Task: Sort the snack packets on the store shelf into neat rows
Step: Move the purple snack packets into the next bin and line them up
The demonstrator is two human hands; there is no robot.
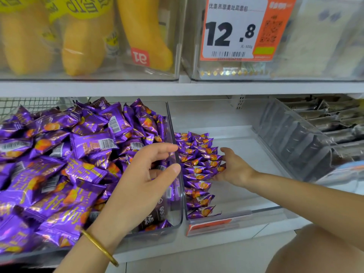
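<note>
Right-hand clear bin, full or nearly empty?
Nearly empty: the right bin holds one neat row of purple packets along its left wall, the right hand against it; the rest of its floor is bare.

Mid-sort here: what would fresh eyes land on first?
The loose heap of purple packets fills the left bin, beside one neat row of the same packets along the left wall of the right bin. The right hand touches that row with straight fingers, the left hand hangs at the left bin's right wall; above, an orange price tag reads 12.8.
</note>
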